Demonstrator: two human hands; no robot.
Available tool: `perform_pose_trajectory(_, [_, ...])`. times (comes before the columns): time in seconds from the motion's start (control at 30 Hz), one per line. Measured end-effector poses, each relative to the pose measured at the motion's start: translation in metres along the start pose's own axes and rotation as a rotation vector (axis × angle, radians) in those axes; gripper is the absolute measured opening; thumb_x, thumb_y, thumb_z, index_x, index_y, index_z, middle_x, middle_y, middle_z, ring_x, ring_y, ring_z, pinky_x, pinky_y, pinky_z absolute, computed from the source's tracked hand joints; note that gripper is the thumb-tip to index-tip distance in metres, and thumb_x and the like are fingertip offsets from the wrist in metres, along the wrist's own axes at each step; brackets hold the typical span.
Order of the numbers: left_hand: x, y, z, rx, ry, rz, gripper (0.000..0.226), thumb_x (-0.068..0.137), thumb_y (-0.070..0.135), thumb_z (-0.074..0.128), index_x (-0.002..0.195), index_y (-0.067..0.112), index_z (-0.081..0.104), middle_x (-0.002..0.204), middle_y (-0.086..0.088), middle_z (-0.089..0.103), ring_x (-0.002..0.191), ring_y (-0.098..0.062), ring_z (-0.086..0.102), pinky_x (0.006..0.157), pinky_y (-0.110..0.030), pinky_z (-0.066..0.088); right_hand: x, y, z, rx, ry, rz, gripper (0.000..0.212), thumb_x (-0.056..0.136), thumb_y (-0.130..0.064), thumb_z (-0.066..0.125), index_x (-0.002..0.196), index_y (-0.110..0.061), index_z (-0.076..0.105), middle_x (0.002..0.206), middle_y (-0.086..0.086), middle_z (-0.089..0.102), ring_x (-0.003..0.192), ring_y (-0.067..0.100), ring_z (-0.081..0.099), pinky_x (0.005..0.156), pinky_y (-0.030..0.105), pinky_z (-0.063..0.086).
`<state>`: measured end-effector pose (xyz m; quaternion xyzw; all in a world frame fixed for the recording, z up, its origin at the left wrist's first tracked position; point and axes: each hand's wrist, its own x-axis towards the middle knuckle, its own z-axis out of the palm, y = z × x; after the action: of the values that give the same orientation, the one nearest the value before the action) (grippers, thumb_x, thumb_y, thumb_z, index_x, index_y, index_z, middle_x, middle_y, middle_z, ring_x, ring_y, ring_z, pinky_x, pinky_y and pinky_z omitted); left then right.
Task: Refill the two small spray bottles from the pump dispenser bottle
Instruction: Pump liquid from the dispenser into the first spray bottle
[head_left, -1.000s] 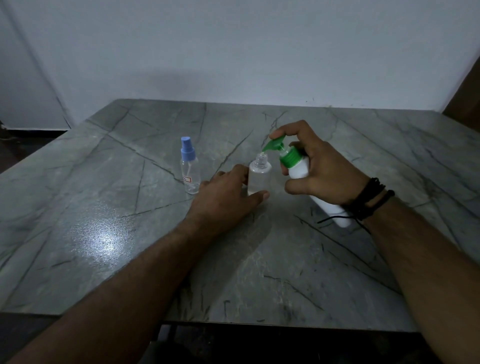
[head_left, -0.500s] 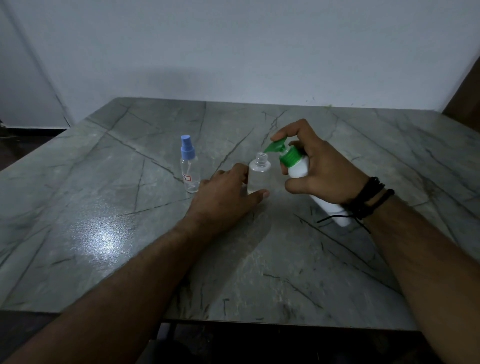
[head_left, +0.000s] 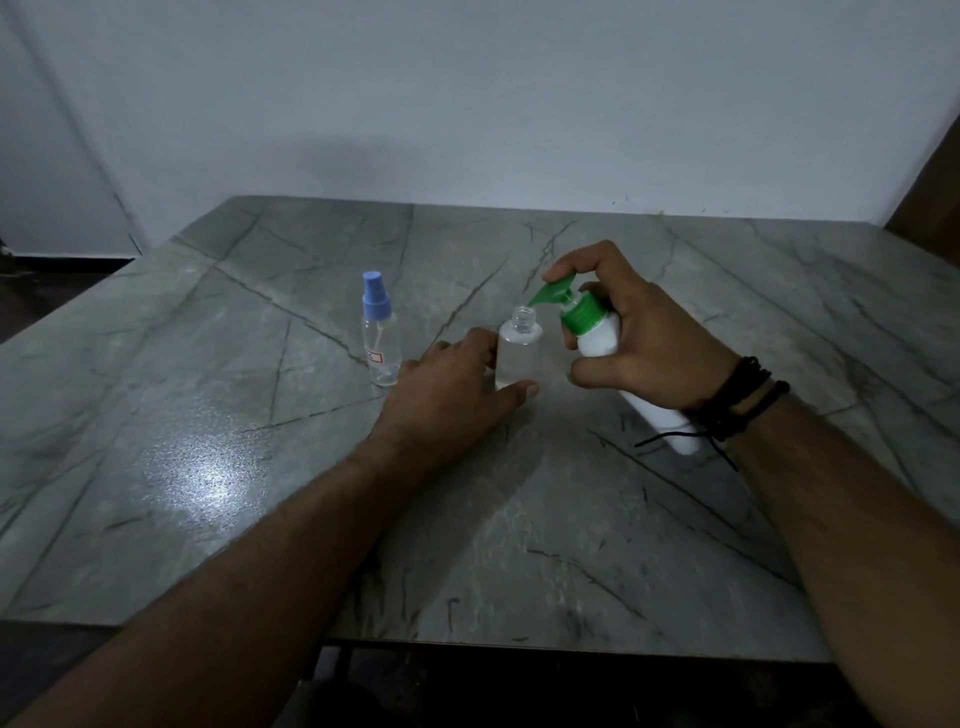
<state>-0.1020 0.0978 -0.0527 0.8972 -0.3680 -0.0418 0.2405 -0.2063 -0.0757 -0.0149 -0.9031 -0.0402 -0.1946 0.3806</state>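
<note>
R hand grips the white pump dispenser bottle, tilted w/ its base down toward the table, index finger on top of the green pump head. Vs 1 s ago the head has come up: more stem showing between head and collar, nozzle tip now sits just above and beside the mouth of the open spray bottle, a bit higher than before. Reads as the return stroke after a press, so prob one dose just went in; can't see any stream or drip.

L hand hasn't moved, fingers and thumb wrapped round the lower part of the open bottle, steadying it upright. Some clear liquid in it, level hard to tell in this light.

Capped spray bottle, blue top on, stands upright just left of the L hand, not touched, same spot throughout. Looks mostly empty but can't confirm.

Meaning: mid-fill on bottle 1, more pumps likely needed, then recap; bottle 2 not yet started. Nozzle alignment over that narrow neck is the risk pt.
</note>
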Motion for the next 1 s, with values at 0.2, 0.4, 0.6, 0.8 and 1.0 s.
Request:
perform_pose_trajectory(0.2, [0.0004, -0.0003, 0.0008, -0.014, -0.011, 0.0, 0.061, 0.082, 0.062, 0.06, 0.13, 0.027, 0.044, 0.133, 0.004, 0.056, 0.117, -0.017, 0.054, 0.101, -0.047, 0.044, -0.0004, 0.0001, -0.0001, -0.005, -0.006, 0.0, 0.076, 0.067, -0.007, 0.074, 0.135, -0.028, 0.045, 0.082, 0.005, 0.064, 0.074, 0.022, 0.064, 0.073, 0.037, 0.053])
perform_pose_trajectory(0.4, [-0.0002, -0.0016, 0.0004, -0.016, -0.002, 0.003, 0.061, 0.082, 0.063, 0.059, 0.129, 0.027, 0.044, 0.132, 0.004, 0.057, 0.116, -0.017, 0.055, 0.1, -0.047, 0.044, 0.0004, 0.0006, -0.0001, -0.005, -0.003, 0.007, 0.074, 0.07, 0.002, 0.077, 0.131, -0.026, 0.046, 0.084, 0.008, 0.065, 0.076, 0.025, 0.065, 0.074, 0.043, 0.053])
perform_pose_trajectory(0.6, [-0.001, -0.0005, -0.0006, -0.01, -0.009, 0.01, 0.063, 0.083, 0.062, 0.059, 0.131, 0.026, 0.043, 0.133, 0.003, 0.056, 0.117, -0.017, 0.054, 0.101, -0.048, 0.043, 0.0001, -0.0005, 0.0002, -0.017, -0.007, 0.007, 0.077, 0.069, -0.004, 0.076, 0.135, -0.028, 0.045, 0.083, 0.007, 0.065, 0.076, 0.025, 0.065, 0.074, 0.042, 0.053])
perform_pose_trajectory(0.8, [-0.0009, 0.0003, -0.0008, -0.023, -0.013, 0.001, 0.063, 0.082, 0.061, 0.06, 0.132, 0.025, 0.043, 0.133, 0.003, 0.056, 0.117, -0.018, 0.054, 0.101, -0.047, 0.044, 0.0002, -0.0015, 0.0023, -0.015, -0.005, 0.017, 0.072, 0.068, -0.008, 0.075, 0.13, -0.027, 0.046, 0.083, 0.006, 0.066, 0.075, 0.024, 0.065, 0.073, 0.046, 0.054])
perform_pose_trajectory(1.0, [-0.001, -0.0001, -0.0004, -0.018, -0.014, -0.001, 0.064, 0.082, 0.062, 0.059, 0.132, 0.026, 0.043, 0.133, 0.003, 0.056, 0.117, -0.018, 0.054, 0.101, -0.047, 0.044, -0.0001, -0.0008, 0.0002, -0.016, -0.002, 0.015, 0.076, 0.068, -0.006, 0.076, 0.133, -0.029, 0.045, 0.083, 0.006, 0.066, 0.076, 0.024, 0.066, 0.074, 0.041, 0.054])
